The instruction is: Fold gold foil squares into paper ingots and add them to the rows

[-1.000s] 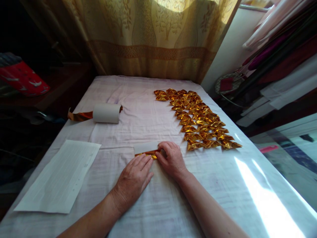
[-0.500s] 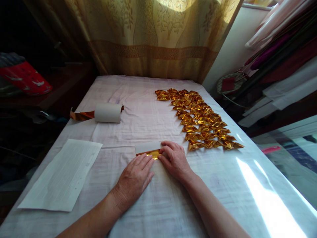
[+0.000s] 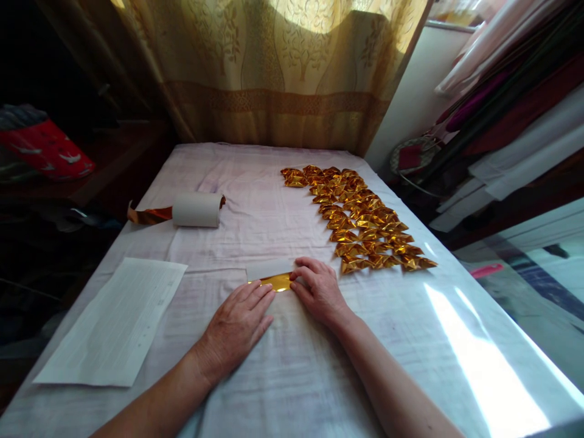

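A small sheet of gold foil paper [image 3: 274,281], white on its back, lies part-folded on the cloth-covered table [image 3: 283,377]. My left hand [image 3: 235,325] rests flat, fingers pressing its near edge. My right hand [image 3: 319,291] pinches the sheet's right end with its fingertips. A white flap of the sheet [image 3: 268,268] shows just beyond the gold strip.
Several folded gold pieces [image 3: 360,219] lie in rows at the right. A roll of foil paper [image 3: 196,210] with a loose gold tail sits at the left. A white sheet [image 3: 114,319] lies near left. A curtain [image 3: 274,73] hangs behind; shelves stand at the right.
More of the gold face shows between my hands, the strip growing wider. Both hands stay on the sheet; the view shifted slightly.
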Demonstrator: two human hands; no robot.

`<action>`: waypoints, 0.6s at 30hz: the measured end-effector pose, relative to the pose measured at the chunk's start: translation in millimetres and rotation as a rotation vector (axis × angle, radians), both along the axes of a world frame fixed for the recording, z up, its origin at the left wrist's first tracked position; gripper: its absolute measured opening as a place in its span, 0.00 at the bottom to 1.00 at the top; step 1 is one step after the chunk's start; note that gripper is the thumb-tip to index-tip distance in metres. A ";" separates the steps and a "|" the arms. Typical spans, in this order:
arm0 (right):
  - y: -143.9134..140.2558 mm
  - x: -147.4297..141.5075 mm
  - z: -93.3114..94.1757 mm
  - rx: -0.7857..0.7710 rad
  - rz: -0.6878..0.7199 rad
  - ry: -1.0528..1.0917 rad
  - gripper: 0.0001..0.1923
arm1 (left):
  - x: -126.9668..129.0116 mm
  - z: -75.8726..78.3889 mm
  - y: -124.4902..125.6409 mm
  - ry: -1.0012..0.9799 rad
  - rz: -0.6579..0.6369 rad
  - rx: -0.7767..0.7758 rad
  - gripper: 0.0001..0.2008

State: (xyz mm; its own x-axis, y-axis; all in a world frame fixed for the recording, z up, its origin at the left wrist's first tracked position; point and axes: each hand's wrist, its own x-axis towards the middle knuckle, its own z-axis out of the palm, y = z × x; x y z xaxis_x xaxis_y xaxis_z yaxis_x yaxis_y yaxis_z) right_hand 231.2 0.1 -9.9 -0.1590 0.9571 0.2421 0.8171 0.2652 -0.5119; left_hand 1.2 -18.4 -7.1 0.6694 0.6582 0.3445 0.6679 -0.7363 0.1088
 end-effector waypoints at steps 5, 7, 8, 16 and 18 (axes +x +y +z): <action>0.5 0.6 -1.0 0.014 0.004 -0.001 0.05 | -26.8 -1.4 -2.2 0.007 0.015 0.016 0.20; 0.9 1.0 -1.6 0.015 0.007 -0.003 0.05 | -35.9 -0.6 -2.5 0.012 0.011 0.037 0.20; 1.2 1.2 -2.2 0.016 0.010 -0.003 0.05 | -39.3 0.1 -2.5 0.014 0.011 0.048 0.20; 0.1 4.7 -8.0 0.212 -0.019 0.013 0.08 | -39.0 3.9 0.1 0.011 0.027 0.094 0.17; -7.2 -0.6 -4.7 0.312 -0.091 -0.013 0.11 | -37.0 1.9 1.4 0.023 0.020 0.089 0.17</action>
